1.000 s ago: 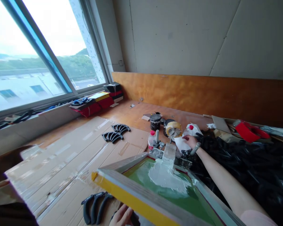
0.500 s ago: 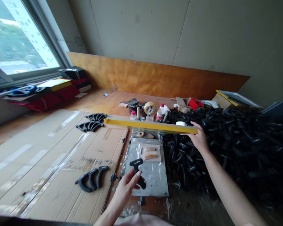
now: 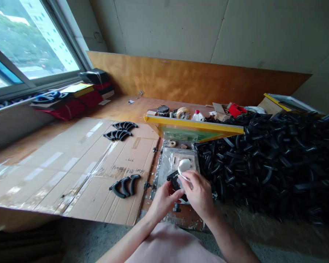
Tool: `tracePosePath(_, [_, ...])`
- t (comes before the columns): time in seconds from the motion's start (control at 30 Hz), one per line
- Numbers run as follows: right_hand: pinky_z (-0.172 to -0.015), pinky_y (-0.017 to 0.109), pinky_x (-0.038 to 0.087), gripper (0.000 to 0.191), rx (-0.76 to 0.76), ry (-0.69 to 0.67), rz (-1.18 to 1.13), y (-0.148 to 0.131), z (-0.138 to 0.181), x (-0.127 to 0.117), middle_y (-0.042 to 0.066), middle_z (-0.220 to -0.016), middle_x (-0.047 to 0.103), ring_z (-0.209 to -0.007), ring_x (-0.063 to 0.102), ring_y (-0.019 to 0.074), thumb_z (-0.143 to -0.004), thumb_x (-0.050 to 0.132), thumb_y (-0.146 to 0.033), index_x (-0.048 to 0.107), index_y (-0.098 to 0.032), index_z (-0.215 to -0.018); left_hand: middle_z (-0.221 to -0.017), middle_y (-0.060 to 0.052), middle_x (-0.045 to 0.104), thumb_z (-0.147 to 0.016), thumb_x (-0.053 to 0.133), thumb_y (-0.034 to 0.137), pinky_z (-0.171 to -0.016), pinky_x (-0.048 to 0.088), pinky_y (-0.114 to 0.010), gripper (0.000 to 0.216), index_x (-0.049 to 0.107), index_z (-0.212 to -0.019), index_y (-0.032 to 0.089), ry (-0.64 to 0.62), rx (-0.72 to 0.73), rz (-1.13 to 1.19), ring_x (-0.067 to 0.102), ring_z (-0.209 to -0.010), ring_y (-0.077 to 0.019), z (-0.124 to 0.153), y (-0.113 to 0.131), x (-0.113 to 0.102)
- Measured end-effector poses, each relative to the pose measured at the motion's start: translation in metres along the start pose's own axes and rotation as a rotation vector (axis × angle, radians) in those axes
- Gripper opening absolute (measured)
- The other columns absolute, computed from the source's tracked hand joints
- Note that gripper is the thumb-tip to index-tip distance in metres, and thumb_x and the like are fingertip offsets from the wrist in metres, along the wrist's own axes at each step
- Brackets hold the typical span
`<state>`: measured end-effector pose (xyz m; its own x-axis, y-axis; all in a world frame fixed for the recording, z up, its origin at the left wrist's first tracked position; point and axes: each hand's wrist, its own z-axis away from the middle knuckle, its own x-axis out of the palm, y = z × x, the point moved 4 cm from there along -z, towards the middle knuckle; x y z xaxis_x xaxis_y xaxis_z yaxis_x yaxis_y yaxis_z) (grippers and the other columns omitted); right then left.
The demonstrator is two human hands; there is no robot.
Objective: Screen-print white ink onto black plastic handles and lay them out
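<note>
My left hand is closed around a black plastic handle with pale lettering on its top bar. My right hand pinches a rounded white piece, which is over the handle's upper end; whether they touch I cannot tell. Both hands are close together above a grey metal plate. Clear film and a small packet lie on that plate, partly behind the white piece. Beyond it, a yellow-edged screen frame is tilted up with its greenish mesh showing below the edge.
Several curved black handles lie on the flattened cardboard to the left. A big heap of black handles fills the right. Behind the frame are a dark tub, a tape roll and a red tape dispenser.
My right hand has let go of the screen frame's right end and come down to my left hand with the white piece. The frame's mesh shows more now.
</note>
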<state>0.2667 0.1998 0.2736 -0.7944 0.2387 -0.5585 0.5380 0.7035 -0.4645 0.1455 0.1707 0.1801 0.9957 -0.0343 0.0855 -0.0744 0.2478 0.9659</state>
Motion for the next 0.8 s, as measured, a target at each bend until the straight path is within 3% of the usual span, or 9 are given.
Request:
tracePosePath(0.17, [-0.070,0.027,0.053,0.005,0.172,-0.046,-0.258,-0.001,0.005,0.031,0.002,-0.083,0.063,-0.077,0.063,0.0146,-0.086,0.063,-0.019,0.066,-0.023,-0.084,-0.076,-0.004,0.065,-0.077,0.065,0.043,-0.058,0.047,-0.024,0.033,0.057,-0.089,0.014,0.013,0.052,-0.053,0.061,-0.069,-0.0165,0.003,-0.002,-0.003])
tracePosePath(0.3, [-0.076,0.029,0.053,0.004,0.354,0.000,-0.353,0.008,0.005,0.040,0.004,-0.101,0.058,-0.088,0.061,0.0163,-0.080,0.069,-0.026,0.068,-0.023,-0.078,-0.068,0.000,0.060,-0.076,0.066,0.046,-0.053,0.041,-0.021,0.034,0.055,-0.081,0.014,0.049,0.069,-0.077,0.054,-0.061,-0.0123,0.006,0.002,-0.008])
tracePosePath(0.37, [-0.080,0.029,0.051,0.006,0.400,0.013,-0.358,0.009,0.005,0.042,0.004,-0.101,0.057,-0.093,0.060,0.0171,-0.081,0.069,-0.027,0.066,-0.023,-0.077,-0.063,0.001,0.056,-0.074,0.068,0.047,-0.050,0.038,-0.020,0.035,0.054,-0.073,0.015,0.080,0.086,-0.121,0.050,-0.058,-0.0105,0.006,0.004,-0.011])
tracePosePath(0.6, [-0.072,0.027,0.050,0.021,0.434,0.150,-0.210,0.035,0.003,0.043,0.002,-0.084,0.053,-0.080,0.057,0.0154,-0.084,0.064,-0.031,0.058,-0.020,-0.067,-0.063,0.002,0.054,-0.070,0.072,0.049,-0.054,0.046,-0.023,0.039,0.050,-0.071,0.017,0.073,0.022,-0.004,0.055,-0.058,-0.0126,0.003,0.006,-0.007])
tracePosePath(0.73, [-0.070,0.029,0.051,0.017,0.398,0.204,-0.134,0.042,0.004,0.033,0.003,-0.084,0.054,-0.079,0.057,0.0163,-0.085,0.063,-0.031,0.059,-0.020,-0.072,-0.071,0.000,0.059,-0.069,0.074,0.047,-0.063,0.053,-0.029,0.039,0.054,-0.080,0.015,0.022,-0.033,0.125,0.061,-0.065,-0.0153,0.001,0.012,-0.002])
tracePosePath(0.8, [-0.073,0.030,0.052,0.011,0.315,0.154,-0.135,0.032,0.004,0.031,0.004,-0.088,0.057,-0.084,0.059,0.0169,-0.087,0.060,-0.027,0.061,-0.021,-0.079,-0.072,0.000,0.059,-0.069,0.074,0.047,-0.063,0.053,-0.030,0.039,0.054,-0.078,0.015,0.026,-0.045,0.136,0.060,-0.065,-0.0151,-0.001,0.013,-0.004])
